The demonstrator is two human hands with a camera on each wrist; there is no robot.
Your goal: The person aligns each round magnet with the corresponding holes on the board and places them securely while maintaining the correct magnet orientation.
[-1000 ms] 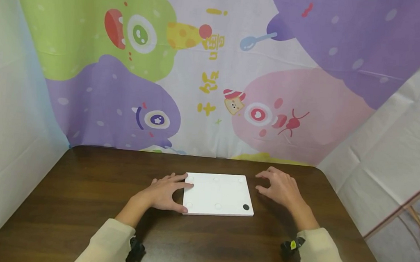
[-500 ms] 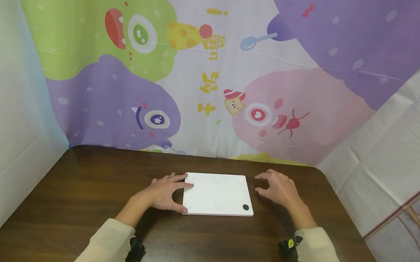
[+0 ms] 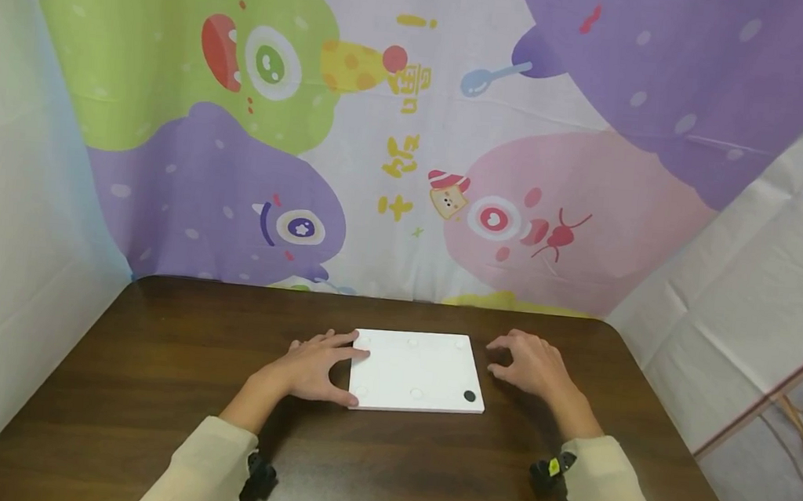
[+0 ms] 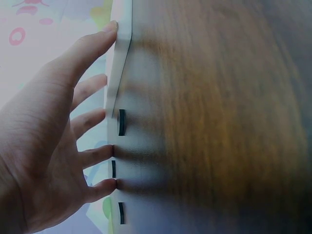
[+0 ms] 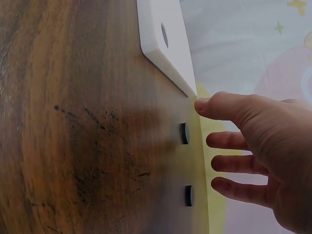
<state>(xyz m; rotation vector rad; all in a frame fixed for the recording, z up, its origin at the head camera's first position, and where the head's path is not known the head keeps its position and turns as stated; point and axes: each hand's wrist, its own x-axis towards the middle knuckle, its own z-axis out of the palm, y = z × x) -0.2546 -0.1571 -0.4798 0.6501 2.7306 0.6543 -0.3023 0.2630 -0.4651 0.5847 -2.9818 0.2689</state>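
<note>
A white rectangular board (image 3: 409, 373) with shallow round recesses lies flat on the table; a black disc (image 3: 469, 396) sits in its front right recess. My left hand (image 3: 318, 366) rests at the board's left side, thumb at the front left corner and fingertips at the back left corner and over the edge. Its fingers are straight and spread. Just right of the board, my right hand (image 3: 527, 360) holds nothing, with its fingers loosely bent. Black discs show near the left fingers (image 4: 97, 155) and beyond the right thumb, such as one disc (image 5: 185, 133).
The dark brown wooden table (image 3: 384, 469) stretches around the board. A cartoon-printed curtain (image 3: 386, 265) hangs at its back edge, with pale cloth walls on both sides. In the left wrist view, another black disc (image 4: 122, 213) lies by the table's far edge.
My right hand has shifted slightly toward me, and its index finger has come a little closer to the thumb. The left hand and the board look unchanged.
</note>
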